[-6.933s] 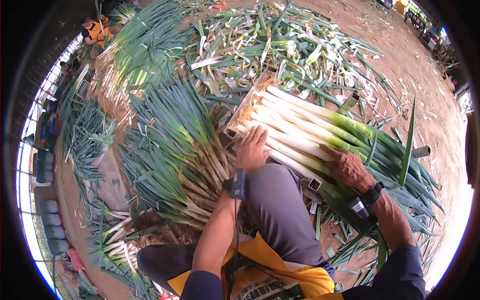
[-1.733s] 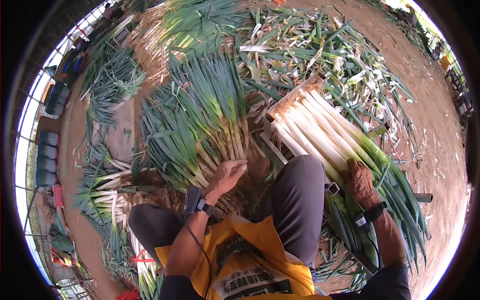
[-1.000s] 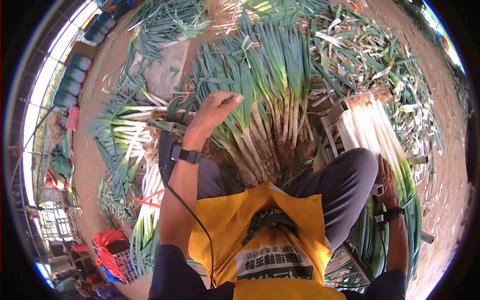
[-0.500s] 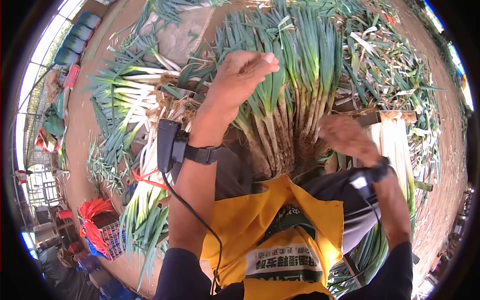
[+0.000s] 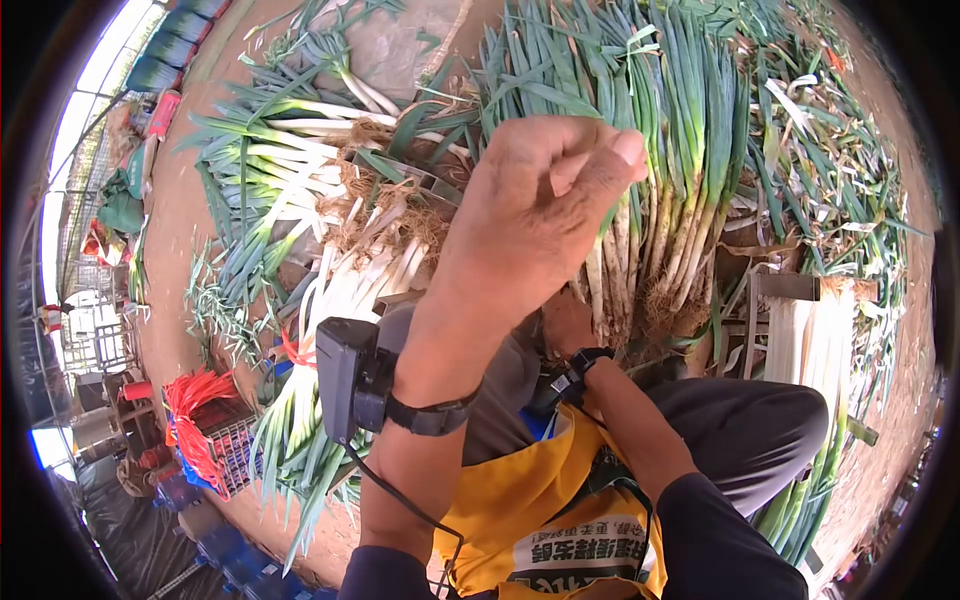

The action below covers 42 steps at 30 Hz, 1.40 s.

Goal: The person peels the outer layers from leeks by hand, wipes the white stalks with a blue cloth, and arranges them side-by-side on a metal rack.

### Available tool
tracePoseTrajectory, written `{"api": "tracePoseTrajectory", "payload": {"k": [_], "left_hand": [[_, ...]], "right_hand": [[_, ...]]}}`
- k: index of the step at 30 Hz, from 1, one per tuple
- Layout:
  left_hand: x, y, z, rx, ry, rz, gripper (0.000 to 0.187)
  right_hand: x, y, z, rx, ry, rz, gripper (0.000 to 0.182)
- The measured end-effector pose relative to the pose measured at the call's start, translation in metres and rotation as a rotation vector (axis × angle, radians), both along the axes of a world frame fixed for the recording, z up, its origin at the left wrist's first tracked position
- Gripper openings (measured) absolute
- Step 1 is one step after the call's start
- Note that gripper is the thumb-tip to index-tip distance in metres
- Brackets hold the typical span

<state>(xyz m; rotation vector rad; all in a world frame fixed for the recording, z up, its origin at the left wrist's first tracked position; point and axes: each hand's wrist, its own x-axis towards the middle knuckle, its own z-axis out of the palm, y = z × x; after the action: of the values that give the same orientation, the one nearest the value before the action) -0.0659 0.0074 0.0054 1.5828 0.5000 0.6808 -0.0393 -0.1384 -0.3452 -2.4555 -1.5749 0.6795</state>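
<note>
My left hand (image 5: 545, 205) is raised in front of a standing row of leeks (image 5: 690, 165), its fingers curled and the thumb pressed toward them. Whatever it may hold is hidden by the hand itself. Below it, my right hand (image 5: 568, 322) is low by the root ends of the row, partly covered by the left forearm, so its fingers do not show. These leeks stand leaves up, with soil on their pale stems and brown roots. On the left lies a pile of cleaner leeks (image 5: 300, 165) with white stems.
A bundle of white leek stems (image 5: 808, 340) rests on a wooden rack (image 5: 790, 286) at right. Leaf scraps (image 5: 840, 180) litter the ground behind it. At lower left, red ties (image 5: 195, 395) hang over a crate (image 5: 232, 455). A yellow apron (image 5: 500, 470) covers my lap.
My right hand has swung left from the right side of the row to below my left wrist. My left hand stays closed and appears larger. The view has shifted left.
</note>
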Motion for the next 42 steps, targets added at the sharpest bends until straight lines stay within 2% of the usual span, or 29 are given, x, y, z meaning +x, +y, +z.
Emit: {"api": "tracePoseTrajectory", "payload": {"k": [1, 5, 8, 9, 11, 13, 15, 17, 18, 20, 23, 24, 26, 29, 33, 34, 37, 38, 42], "left_hand": [[-0.001, 0.003, 0.002, -0.023, 0.017, -0.017, 0.041], [-0.004, 0.013, 0.006, 0.010, 0.101, -0.025, 0.042], [-0.006, 0.014, 0.007, -0.040, 0.095, -0.012, 0.044], [-0.006, 0.012, 0.008, -0.061, 0.097, 0.012, 0.044], [-0.006, 0.009, 0.011, -0.092, 0.092, 0.054, 0.044], [-0.007, 0.009, 0.013, -0.143, 0.118, 0.079, 0.042], [-0.006, 0.010, 0.010, -0.190, 0.144, 0.102, 0.042], [-0.004, 0.005, 0.000, -0.273, 0.078, 0.260, 0.045], [-0.001, 0.001, 0.000, -0.296, 0.043, 0.341, 0.045], [0.004, -0.006, 0.002, -0.393, -0.011, 0.447, 0.044], [0.005, 0.006, -0.004, -0.752, -0.246, 0.049, 0.041], [0.010, 0.005, -0.004, -0.855, -0.396, -0.043, 0.037], [0.016, 0.002, -0.006, -0.816, -0.419, -0.042, 0.035], [0.013, 0.000, -0.007, -0.802, -0.438, -0.074, 0.037], [0.014, -0.009, -0.010, -0.707, -0.371, -0.118, 0.043], [0.014, -0.014, -0.009, -0.674, -0.348, -0.117, 0.045], [0.014, -0.023, -0.001, -0.704, -0.336, -0.168, 0.052], [0.015, -0.018, -0.005, -0.732, -0.297, -0.244, 0.057], [0.016, -0.018, 0.003, -0.681, -0.352, -0.331, 0.058]], "right_hand": [[-0.001, 0.001, -0.006, 0.013, -0.032, -0.002, 0.056], [0.030, 0.001, 0.013, 0.043, 0.528, -0.039, 0.069], [0.073, -0.009, 0.022, 0.018, 0.935, -0.213, 0.081], [0.082, -0.010, 0.046, 0.038, 0.994, -0.302, 0.080], [0.102, -0.008, 0.146, 0.100, 1.109, -0.475, 0.079], [0.111, -0.007, 0.222, 0.123, 1.210, -0.458, 0.080], [0.126, -0.017, 0.230, 0.194, 1.158, -0.346, 0.074], [0.135, -0.022, 0.254, 0.264, 1.118, -0.164, 0.068], [0.130, -0.022, 0.282, 0.276, 1.211, -0.128, 0.062], [0.120, -0.032, 0.306, 0.322, 1.195, -0.125, 0.057], [0.104, -0.048, 0.323, 0.341, 1.133, -0.088, 0.056], [0.100, -0.054, 0.322, 0.338, 1.160, -0.073, 0.056], [0.091, -0.063, 0.325, 0.322, 1.189, -0.076, 0.055], [0.091, -0.065, 0.330, 0.385, 0.982, -0.006, 0.059], [0.085, -0.027, 0.354, 0.665, 1.032, -0.253, 0.052], [0.085, -0.016, 0.360, 0.744, 0.888, -0.258, 0.058], [0.084, 0.004, 0.372, 0.707, 0.455, -0.262, 0.063], [0.079, 0.008, 0.364, 0.842, 0.316, -0.286, 0.062], [0.081, 0.009, 0.338, 0.965, 0.222, -0.286, 0.054]]}}
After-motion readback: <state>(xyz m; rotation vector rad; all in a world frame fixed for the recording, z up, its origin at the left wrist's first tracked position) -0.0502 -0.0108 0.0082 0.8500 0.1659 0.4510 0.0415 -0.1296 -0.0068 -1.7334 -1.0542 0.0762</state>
